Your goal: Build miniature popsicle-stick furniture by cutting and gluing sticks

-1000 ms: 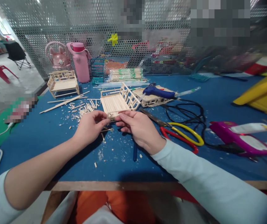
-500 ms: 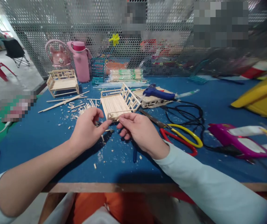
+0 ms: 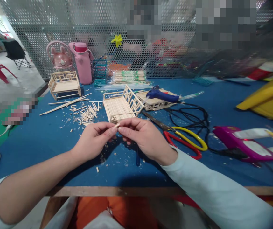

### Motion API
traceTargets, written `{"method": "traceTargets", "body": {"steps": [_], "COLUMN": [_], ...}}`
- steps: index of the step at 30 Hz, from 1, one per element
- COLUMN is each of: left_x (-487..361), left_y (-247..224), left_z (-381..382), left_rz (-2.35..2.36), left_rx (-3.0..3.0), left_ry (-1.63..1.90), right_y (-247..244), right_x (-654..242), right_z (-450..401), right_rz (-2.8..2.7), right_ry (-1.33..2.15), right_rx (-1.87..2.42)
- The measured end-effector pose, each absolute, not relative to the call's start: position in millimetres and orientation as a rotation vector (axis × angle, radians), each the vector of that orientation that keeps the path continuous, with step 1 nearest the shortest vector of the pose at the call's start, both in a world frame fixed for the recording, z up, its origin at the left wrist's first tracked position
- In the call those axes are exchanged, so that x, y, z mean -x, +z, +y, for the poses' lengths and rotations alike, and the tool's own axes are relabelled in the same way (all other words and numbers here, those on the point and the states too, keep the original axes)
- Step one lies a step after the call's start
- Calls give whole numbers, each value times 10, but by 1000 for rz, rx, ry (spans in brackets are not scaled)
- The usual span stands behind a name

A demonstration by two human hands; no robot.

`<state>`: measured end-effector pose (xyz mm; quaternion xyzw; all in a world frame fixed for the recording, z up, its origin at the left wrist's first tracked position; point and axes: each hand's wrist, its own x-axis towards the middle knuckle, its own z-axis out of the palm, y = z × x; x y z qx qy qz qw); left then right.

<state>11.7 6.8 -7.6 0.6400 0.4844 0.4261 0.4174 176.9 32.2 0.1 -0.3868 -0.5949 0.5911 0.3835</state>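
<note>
Between the fingertips of my left hand [image 3: 94,138] and my right hand [image 3: 144,136] is a short piece of wooden stick [image 3: 117,125]. Both hands pinch it, thumbs against forefingers, low over the table. Just beyond my fingers stands a small frame built of wooden sticks [image 3: 117,108], with a slatted base and a latticed side on its right. Left of it lies a pile of short cut sticks [image 3: 90,113]. To the right of my right hand rest scissors [image 3: 184,138] with one red and one yellow handle loop.
A blue glue gun [image 3: 162,94] lies on another stick panel [image 3: 148,103], its black cable [image 3: 191,116] coiled nearby. A finished-looking stick bench [image 3: 65,85] and pink bottle [image 3: 83,66] stand back left. A purple tool [image 3: 243,144] lies right, near a yellow object [image 3: 267,98].
My left hand has moved right and its open fingers have closed, meeting the right hand at the little stick piece. The pile of cut sticks shows more fully now.
</note>
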Motion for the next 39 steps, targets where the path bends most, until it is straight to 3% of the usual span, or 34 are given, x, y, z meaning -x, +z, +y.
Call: {"method": "traceTargets", "body": {"steps": [13, 22, 39], "left_x": [-135, -87, -68], "left_y": [-98, -223, -257], "left_z": [71, 295, 410], "left_rz": [1250, 1606, 1526], "left_rx": [-1779, -1724, -1783], "left_ry": [1089, 1194, 1128], "right_y": [-50, -109, -196], "right_x": [-1686, -1550, -1425], "right_z": [283, 399, 480], "right_rz": [-1469, -1052, -1128], "right_ry": [1370, 1408, 1253], "right_rx": [949, 1205, 1195]}}
